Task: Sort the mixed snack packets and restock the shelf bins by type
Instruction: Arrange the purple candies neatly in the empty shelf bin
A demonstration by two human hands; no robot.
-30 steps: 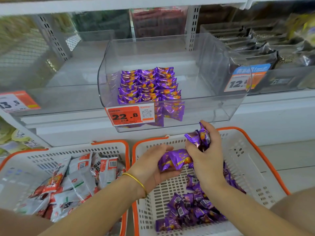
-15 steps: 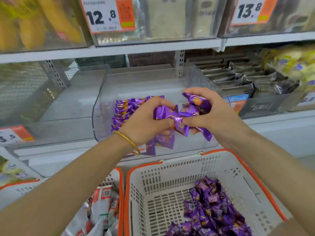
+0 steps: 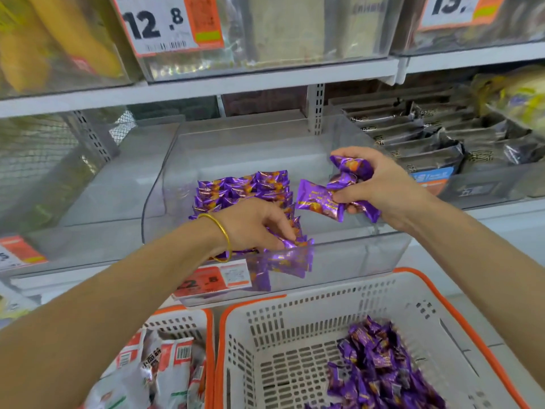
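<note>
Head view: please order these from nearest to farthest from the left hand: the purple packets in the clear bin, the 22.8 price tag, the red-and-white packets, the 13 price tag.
1. Purple packets in the clear bin: under the left hand, at its fingers.
2. 22.8 price tag: just below the wrist.
3. Red-and-white packets: lower-left basket.
4. 13 price tag: top-right shelf.

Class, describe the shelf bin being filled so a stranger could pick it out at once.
Start at the white shelving, middle level, just above the two orange-rimmed baskets. The clear bin sits at its centre. Unlike the bin on its right, holding dark grey packets, it holds rows of purple packets.
</note>
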